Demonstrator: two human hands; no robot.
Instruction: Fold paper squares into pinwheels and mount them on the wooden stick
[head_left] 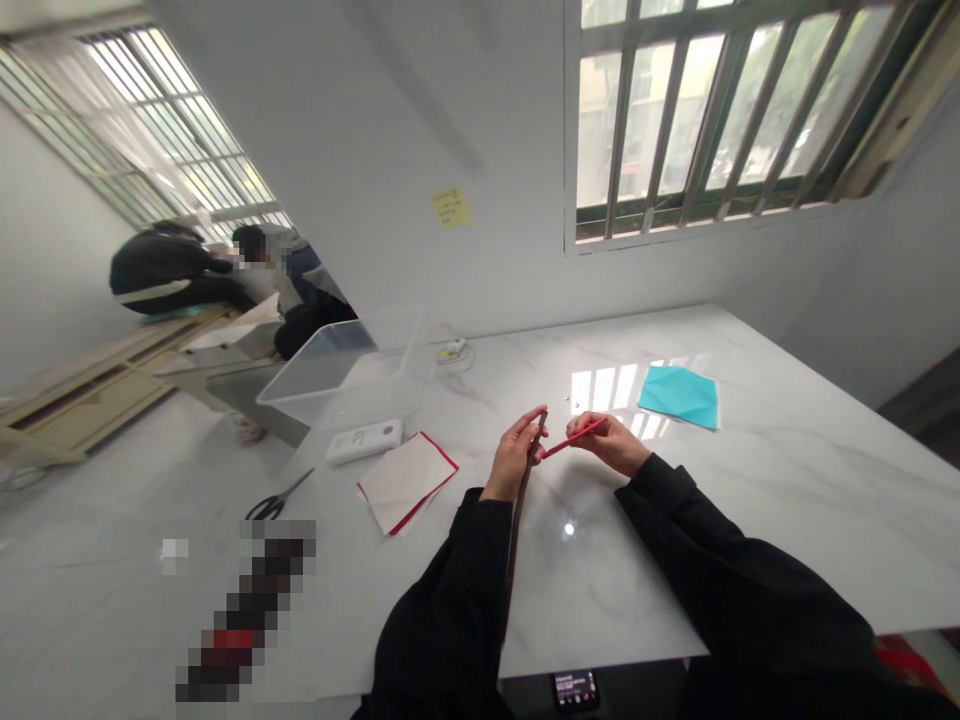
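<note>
A long dark brown strip stands nearly upright in the left hand, whose fingers are closed around its upper part, and its lower length runs down past the wrist along the black sleeve; the right hand pinches a thin red strip between fingers and thumb, its free end right by the dark strip, though whether they touch I cannot tell. Both hands are held above a white marble table; to their left lies a white sheet with red edges, to their right a teal sheet. Farther left are black-handled scissors, a small white device and a clear plastic bin - and beyond the table, well apart, two other people.
</note>
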